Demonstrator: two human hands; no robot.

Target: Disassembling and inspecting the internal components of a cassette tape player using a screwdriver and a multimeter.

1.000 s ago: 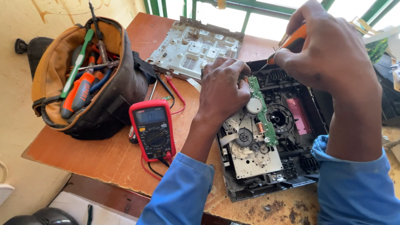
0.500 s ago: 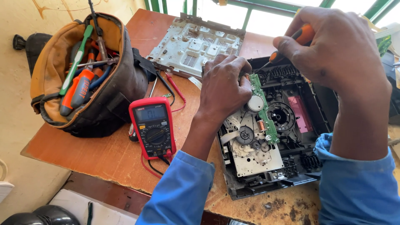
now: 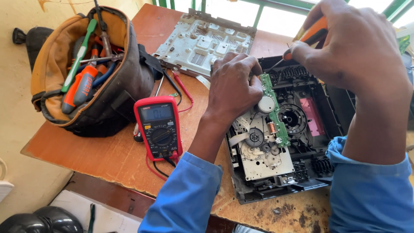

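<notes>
1. A brown and black fabric tool bag (image 3: 97, 82) is seen at the left of the worn reddish wooden counter (image 3: 108, 157). It lies open and is filled with hand tools, among them a green-handled screwdriver (image 3: 79, 56) and an orange-handled screwdriver (image 3: 79, 90).
2. Just right of the bag, a red-cased digital multimeter (image 3: 158, 128) is laid flat on the counter, display upward. Red and black test leads (image 3: 179, 86) are run from under it toward the far side.
3. Beyond the multimeter, a pale perforated sheet-metal cover plate (image 3: 202, 41) is set near the far edge of the counter, apart from the chassis.
4. The left hand (image 3: 233, 88), in a blue sleeve, is pressed knuckles up on the upper left part of the mechanism. The fingers are curled over the edge of a narrow green circuit board (image 3: 272, 110); what they pinch is hidden beneath them.
5. The opened black plastic disc-player chassis (image 3: 276, 142) is placed at the right of the counter, reaching its near edge. Inside it a silver metal drive deck with gears (image 3: 261, 153) is seen, with the green board standing on edge along it.
6. The right hand (image 3: 358, 56) is clenched around an orange-and-black-handled screwdriver (image 3: 312, 34), held above the far part of the chassis. The thin shaft is angled down and to the left toward the top end of the green board; contact of the tip cannot be told.
</notes>
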